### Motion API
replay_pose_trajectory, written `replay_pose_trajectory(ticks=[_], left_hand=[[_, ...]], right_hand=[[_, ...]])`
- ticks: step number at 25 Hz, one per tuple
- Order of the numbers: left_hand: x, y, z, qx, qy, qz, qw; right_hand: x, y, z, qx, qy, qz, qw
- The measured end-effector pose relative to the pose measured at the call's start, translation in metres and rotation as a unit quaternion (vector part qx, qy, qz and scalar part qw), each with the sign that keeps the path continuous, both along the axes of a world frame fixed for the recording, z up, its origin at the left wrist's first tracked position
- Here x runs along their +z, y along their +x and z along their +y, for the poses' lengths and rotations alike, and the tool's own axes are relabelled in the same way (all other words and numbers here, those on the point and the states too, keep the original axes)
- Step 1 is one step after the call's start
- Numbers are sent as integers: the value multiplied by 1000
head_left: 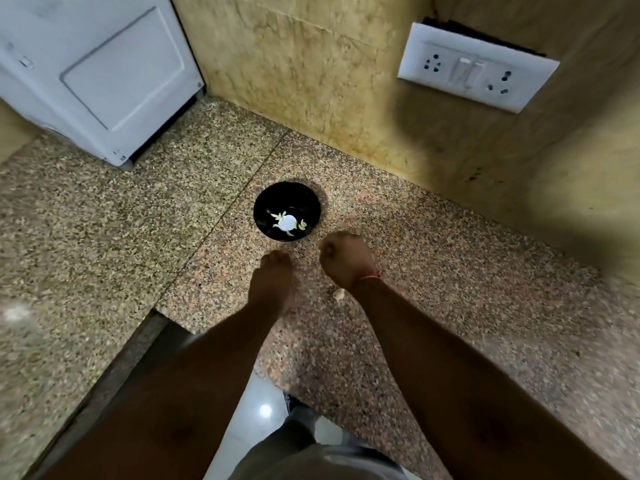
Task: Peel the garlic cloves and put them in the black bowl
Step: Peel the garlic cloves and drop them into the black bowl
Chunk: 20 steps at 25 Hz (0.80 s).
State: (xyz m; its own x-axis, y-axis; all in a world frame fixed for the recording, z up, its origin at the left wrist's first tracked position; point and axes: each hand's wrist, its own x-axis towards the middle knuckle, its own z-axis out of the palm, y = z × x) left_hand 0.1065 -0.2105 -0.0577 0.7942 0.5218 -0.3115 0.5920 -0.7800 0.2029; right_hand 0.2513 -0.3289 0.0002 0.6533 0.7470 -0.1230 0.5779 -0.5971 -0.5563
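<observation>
Glossy round black bowl (pixel 286 211) on speckled granite counter (pixel 450 271), pale cloves (pixel 281 216) inside

A speckled brown-and-pink granite countertop (pixel 433 271) fills a corner, meeting yellowish stone wall panels at the back and right. A thin dark seam runs diagonally across the slab from the back wall toward the near edge, where the counter steps back around a lower ledge. A round glossy black bowl (pixel 286 211) sits on the counter just right of that seam, with a few pale peeled garlic cloves (pixel 279 216) in its bottom. A small pale garlic piece (pixel 339 294) lies on the granite nearer the front, apart from the bowl. At the back left, a white boxy appliance (pixel 104 71) stands on the counter.
</observation>
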Motion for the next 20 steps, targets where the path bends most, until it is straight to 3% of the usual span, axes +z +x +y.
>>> replay_pose_trajectory(ticks=[3, 8, 14, 20], left_hand=[[-7, -4, 17, 31, -7, 17, 999], [-5, 5, 15, 41, 6, 30, 999], [1, 11, 15, 28, 19, 51, 998], [10, 22, 1, 14, 34, 35, 999]], right_hand=[[0, 15, 57, 29, 15, -43, 999], [-4, 27, 99, 42, 18, -36, 998], [-24, 13, 47, -54, 89, 14, 994], [-61, -12, -42, 14, -97, 74, 992]])
